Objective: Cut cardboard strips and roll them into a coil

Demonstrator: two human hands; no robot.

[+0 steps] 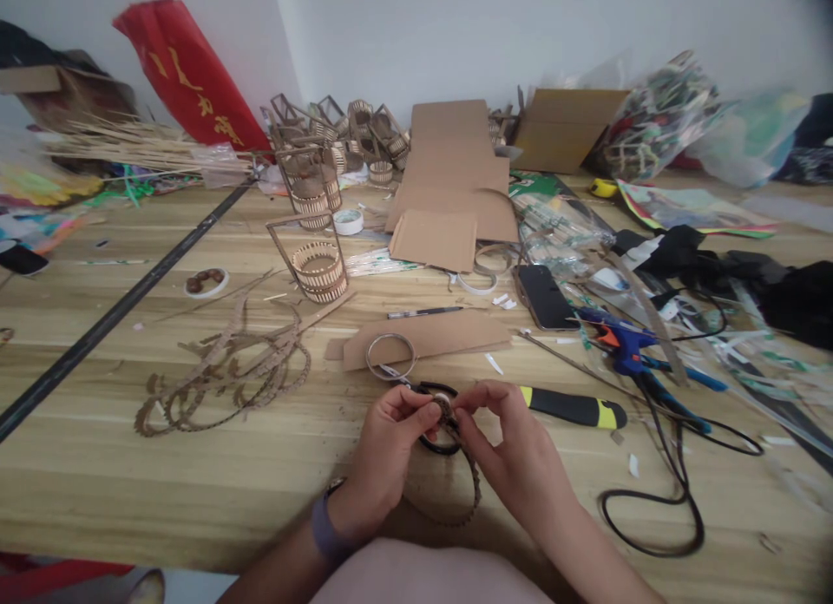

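Observation:
My left hand [389, 437] pinches a curled end of a brown notched strip [476, 491] between thumb and fingers. Across from it, my right hand [511, 439] grips the same strip with its fingertips. The rest of the strip hangs in a loop below the hands. Right behind the fingers lie scissors with black handles [439, 449], partly hidden. A round metal ring [390, 357] rests just beyond, overlapping a flat cardboard piece [449, 337]. To the right of my right hand lies a black and yellow tool handle [573, 407].
More notched strips [221, 378] lie tangled at left, near a small lantern-like basket [318, 272]. A blue glue gun [628, 344], its black cord [683, 500] and a phone [545, 297] lie at right. Cardboard sheets [449, 161] and several baskets [364, 135] stand at the back.

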